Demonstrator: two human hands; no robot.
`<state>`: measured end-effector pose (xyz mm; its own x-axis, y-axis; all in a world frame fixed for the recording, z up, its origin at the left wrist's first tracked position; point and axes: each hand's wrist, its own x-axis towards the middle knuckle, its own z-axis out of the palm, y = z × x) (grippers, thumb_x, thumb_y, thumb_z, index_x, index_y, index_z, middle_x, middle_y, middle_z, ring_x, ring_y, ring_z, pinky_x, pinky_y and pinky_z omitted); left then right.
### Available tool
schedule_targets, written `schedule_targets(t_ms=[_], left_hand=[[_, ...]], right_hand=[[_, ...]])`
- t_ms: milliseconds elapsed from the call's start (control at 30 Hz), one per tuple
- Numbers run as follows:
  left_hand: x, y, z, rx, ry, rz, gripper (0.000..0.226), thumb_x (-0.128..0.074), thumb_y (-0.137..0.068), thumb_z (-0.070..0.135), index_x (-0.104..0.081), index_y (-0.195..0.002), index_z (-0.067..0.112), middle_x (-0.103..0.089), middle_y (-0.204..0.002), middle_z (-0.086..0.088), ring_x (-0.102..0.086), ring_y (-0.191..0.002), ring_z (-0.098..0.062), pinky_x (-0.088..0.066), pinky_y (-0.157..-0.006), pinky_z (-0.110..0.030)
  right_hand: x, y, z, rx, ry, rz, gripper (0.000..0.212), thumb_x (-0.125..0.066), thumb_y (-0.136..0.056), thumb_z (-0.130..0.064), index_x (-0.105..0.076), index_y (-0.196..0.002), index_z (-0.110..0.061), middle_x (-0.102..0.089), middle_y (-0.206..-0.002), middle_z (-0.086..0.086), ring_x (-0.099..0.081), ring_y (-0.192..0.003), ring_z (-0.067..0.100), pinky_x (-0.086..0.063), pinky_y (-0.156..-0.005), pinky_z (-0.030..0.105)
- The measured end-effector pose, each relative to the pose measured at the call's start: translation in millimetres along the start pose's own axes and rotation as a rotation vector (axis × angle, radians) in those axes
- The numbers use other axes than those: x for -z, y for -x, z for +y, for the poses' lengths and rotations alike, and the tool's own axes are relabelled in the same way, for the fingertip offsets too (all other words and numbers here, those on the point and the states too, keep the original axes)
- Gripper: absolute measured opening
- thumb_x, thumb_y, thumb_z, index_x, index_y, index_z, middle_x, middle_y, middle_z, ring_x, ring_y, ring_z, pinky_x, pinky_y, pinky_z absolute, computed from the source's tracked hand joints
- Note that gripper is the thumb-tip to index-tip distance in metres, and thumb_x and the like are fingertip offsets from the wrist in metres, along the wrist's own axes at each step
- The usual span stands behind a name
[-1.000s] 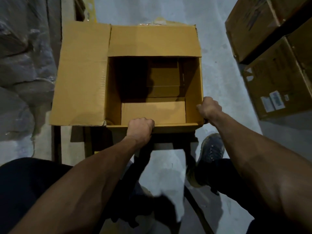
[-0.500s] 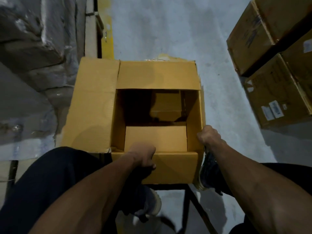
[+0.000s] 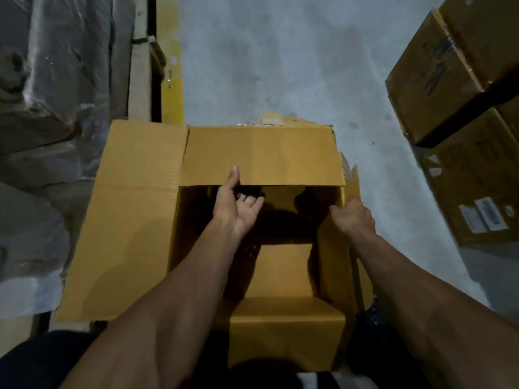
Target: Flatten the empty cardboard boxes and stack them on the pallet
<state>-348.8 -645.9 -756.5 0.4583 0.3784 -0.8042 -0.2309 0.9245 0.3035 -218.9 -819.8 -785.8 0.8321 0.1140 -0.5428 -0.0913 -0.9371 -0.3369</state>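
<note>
Nearest the camera, two bare forearms reach forward over the open cardboard box [image 3: 258,153], which stands on the concrete floor [image 3: 280,51] right in front of the person. Its near flap [image 3: 286,335] hangs down toward the person, and a bottom flap [image 3: 283,270] shows inside the dark interior. The right hand [image 3: 355,217] grips the top edge of the box's right wall, fingers curled over it. The left hand [image 3: 237,207] is palm up inside the opening, thumb pressed on the near edge of the far flap and fingers curled beneath it, pinching that flap. The left flap [image 3: 126,220] lies spread flat outward. Left of the box sit plastic-wrapped goods [image 3: 42,108], and beside them a yellow strip [image 3: 171,66] runs along the floor. Toward the right edge of the floor, well apart from the open box, closed cardboard cartons [image 3: 455,80] are stacked, the lower one bearing white labels [image 3: 483,217]
</note>
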Motion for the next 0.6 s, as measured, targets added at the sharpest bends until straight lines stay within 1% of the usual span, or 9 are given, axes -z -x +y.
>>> schedule_targets(t_ms=[100,267,333,400,433,467,500,533,600], left_hand=[[-21.7,-19.3,2.3,0.032,0.122,0.029,0.045,-0.071,-0.088,0.008,-0.054,-0.130,0.004,-0.049,-0.142,-0.028,-0.056,-0.124,-0.039,-0.040,-0.111,-0.053],[-38.1,-22.9,10.9,-0.019,0.053,0.107,0.033,-0.067,-0.085,-0.006,-0.058,-0.117,0.001,-0.055,-0.136,-0.023,-0.062,-0.116,-0.036,-0.042,-0.111,-0.049],[-50.8,-14.9,16.6,-0.074,0.053,0.082,0.026,-0.065,-0.087,-0.005,-0.059,-0.111,0.002,-0.055,-0.138,-0.021,-0.058,-0.121,-0.034,-0.041,-0.112,-0.046],[-68.5,-5.2,21.7,-0.151,0.026,0.038,0.038,-0.068,-0.087,0.004,-0.057,-0.124,0.004,-0.052,-0.142,-0.018,-0.052,-0.130,-0.033,-0.039,-0.113,-0.045],[-76.7,-0.4,24.8,-0.199,-0.026,0.009,0.041,-0.070,-0.089,0.011,-0.057,-0.127,0.006,-0.058,-0.135,-0.015,-0.055,-0.125,-0.029,-0.038,-0.111,-0.045],[-84.7,3.6,27.2,-0.258,-0.083,-0.037,0.033,-0.069,-0.091,0.019,-0.060,-0.120,0.008,-0.068,-0.115,-0.009,-0.063,-0.109,-0.022,-0.039,-0.110,-0.044],[-92.2,4.4,29.6,-0.315,-0.187,-0.074,0.021,-0.067,-0.093,0.025,-0.063,-0.109,0.012,-0.070,-0.091,-0.002,-0.062,-0.089,-0.015,-0.041,-0.109,-0.042],[-98.1,5.5,31.0,-0.364,-0.308,-0.100,0.016,-0.065,-0.095,0.028,-0.062,-0.104,0.015,-0.066,-0.085,0.001,-0.059,-0.083,-0.012,-0.041,-0.111,-0.039],[-104.8,-0.7,34.8,-0.446,-0.638,-0.129,0.043,-0.063,-0.096,0.026,-0.052,-0.136,0.012,-0.060,-0.129,-0.005,-0.056,-0.121,-0.018,-0.036,-0.114,-0.032]], right_hand=[[-7.8,-8.2,-3.0,-0.011,0.032,0.026,0.029,-0.050,-0.104,-0.030,-0.053,-0.121,-0.007,-0.056,-0.103,0.011,-0.049,-0.088,0.027,-0.037,-0.073,0.035],[-11.0,-1.2,-5.9,-0.035,0.022,0.033,0.029,-0.048,-0.105,-0.021,-0.053,-0.127,-0.003,-0.060,-0.121,0.017,-0.057,-0.111,0.035,-0.035,-0.074,0.032],[-11.0,0.4,-7.6,-0.043,0.023,0.029,0.029,-0.048,-0.105,-0.021,-0.053,-0.128,-0.003,-0.060,-0.121,0.018,-0.058,-0.110,0.035,-0.037,-0.074,0.033],[-12.4,1.3,-8.2,-0.044,0.023,0.032,0.030,-0.048,-0.105,-0.024,-0.053,-0.128,-0.004,-0.061,-0.120,0.018,-0.059,-0.107,0.034,-0.040,-0.073,0.034],[-12.5,1.6,-8.5,-0.048,0.022,0.032,0.031,-0.048,-0.105,-0.025,-0.053,-0.128,-0.004,-0.061,-0.120,0.018,-0.059,-0.107,0.035,-0.041,-0.073,0.035],[-12.9,2.0,-8.6,-0.053,0.024,0.029,0.032,-0.048,-0.105,-0.026,-0.053,-0.128,-0.004,-0.062,-0.119,0.018,-0.060,-0.108,0.035,-0.041,-0.073,0.034],[-12.3,1.9,-9.1,-0.056,0.026,0.027,0.032,-0.048,-0.105,-0.026,-0.053,-0.128,-0.005,-0.062,-0.119,0.018,-0.060,-0.108,0.036,-0.041,-0.073,0.034],[-11.8,2.3,-9.3,-0.058,0.028,0.024,0.031,-0.048,-0.105,-0.026,-0.053,-0.128,-0.005,-0.062,-0.117,0.018,-0.060,-0.107,0.036,-0.041,-0.072,0.034],[-10.9,2.3,-10.1,-0.054,0.031,0.031,0.031,-0.049,-0.105,-0.026,-0.053,-0.127,-0.005,-0.062,-0.115,0.017,-0.061,-0.105,0.035,-0.041,-0.072,0.034]])
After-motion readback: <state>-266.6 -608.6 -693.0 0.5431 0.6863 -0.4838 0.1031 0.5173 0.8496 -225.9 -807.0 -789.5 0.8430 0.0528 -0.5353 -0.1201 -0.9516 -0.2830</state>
